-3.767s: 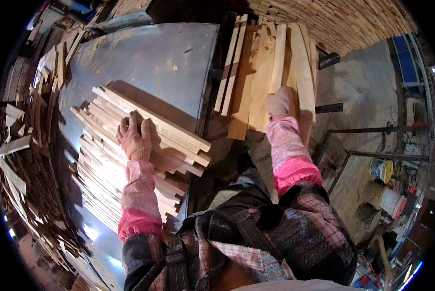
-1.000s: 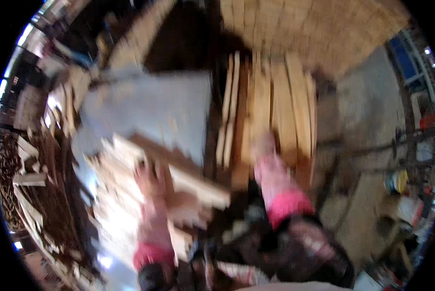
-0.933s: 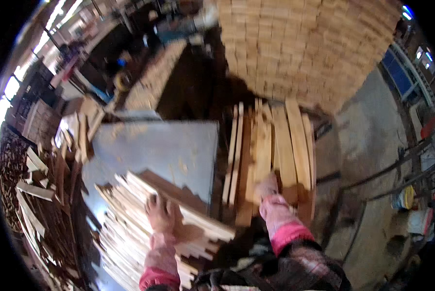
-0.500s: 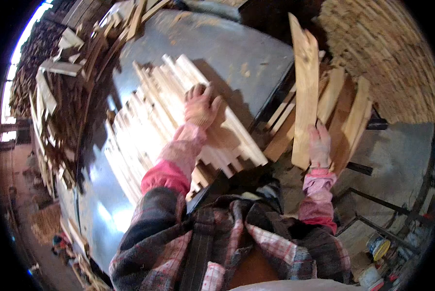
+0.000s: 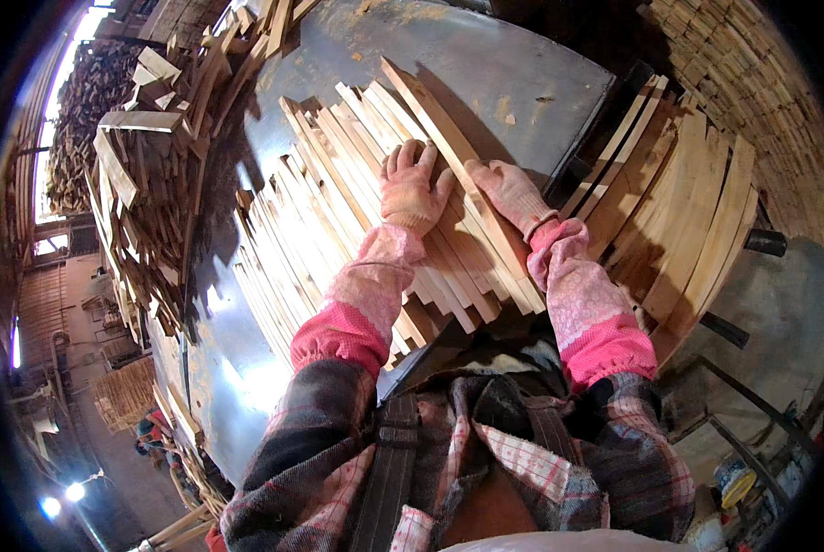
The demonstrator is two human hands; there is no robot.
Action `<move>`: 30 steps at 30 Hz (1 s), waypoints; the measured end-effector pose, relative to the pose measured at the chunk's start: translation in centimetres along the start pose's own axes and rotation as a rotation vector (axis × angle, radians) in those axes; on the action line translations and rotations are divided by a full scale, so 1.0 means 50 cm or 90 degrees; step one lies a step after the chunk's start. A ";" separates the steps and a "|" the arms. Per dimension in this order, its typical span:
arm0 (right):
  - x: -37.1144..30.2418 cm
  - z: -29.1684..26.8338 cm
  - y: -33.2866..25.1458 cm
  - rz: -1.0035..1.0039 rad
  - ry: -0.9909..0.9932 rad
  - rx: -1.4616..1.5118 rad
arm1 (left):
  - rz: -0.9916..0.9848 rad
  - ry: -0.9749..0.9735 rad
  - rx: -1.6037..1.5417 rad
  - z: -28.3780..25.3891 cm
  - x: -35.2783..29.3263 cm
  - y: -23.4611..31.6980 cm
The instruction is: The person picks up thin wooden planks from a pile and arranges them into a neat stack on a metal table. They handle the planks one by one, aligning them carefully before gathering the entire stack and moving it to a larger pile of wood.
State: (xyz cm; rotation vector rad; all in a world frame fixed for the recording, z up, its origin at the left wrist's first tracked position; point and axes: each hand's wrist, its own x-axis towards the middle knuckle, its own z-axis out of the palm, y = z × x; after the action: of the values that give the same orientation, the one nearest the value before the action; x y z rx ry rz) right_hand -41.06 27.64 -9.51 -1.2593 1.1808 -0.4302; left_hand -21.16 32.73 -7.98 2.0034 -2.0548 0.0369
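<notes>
A row of pale wooden strips (image 5: pixel 329 221) lies side by side on the grey metal table (image 5: pixel 532 57). My left hand (image 5: pixel 412 195), in a pinkish work glove, rests flat on top of them with its fingers spread. Along the row's right side a longer wooden board (image 5: pixel 441 129) stands on its narrow edge, its far end sticking out past the strips. My right hand (image 5: pixel 513 195) grips this board from the right, thumb over its top; the fingers behind it are partly hidden. Both forearms wear pink sleeve covers.
More boards (image 5: pixel 697 216) lie stacked at the right, beside the table edge. Broken offcuts (image 5: pixel 145 221) are heaped high at the left. A large wall of stacked wood (image 5: pixel 761 83) rises at the far right. Dark metal bars (image 5: pixel 738 396) stick out at the lower right.
My right hand has swung left from the stack at the right to the row, and a board now stands against the row's right side. My left hand stays on the strips.
</notes>
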 end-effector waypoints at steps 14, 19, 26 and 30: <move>0.071 -0.043 0.070 -0.173 -0.061 -0.020 | -0.022 -0.012 0.000 0.004 -0.002 -0.008; 0.033 -0.042 -0.003 -0.105 -0.127 -0.085 | 0.024 0.018 -0.043 -0.007 0.025 0.013; -0.004 -0.015 -0.003 -0.099 -0.095 -0.391 | 0.034 -0.037 0.000 0.010 0.020 0.010; -0.088 -0.112 0.057 -0.159 0.091 -0.109 | 0.031 -0.035 0.056 0.014 0.008 -0.008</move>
State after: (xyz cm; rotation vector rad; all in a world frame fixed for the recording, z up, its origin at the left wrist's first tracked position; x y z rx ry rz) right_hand -48.55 29.28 -9.33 -1.5539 1.2035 -0.6229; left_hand -20.88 32.16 -8.63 2.0261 -2.1714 0.0835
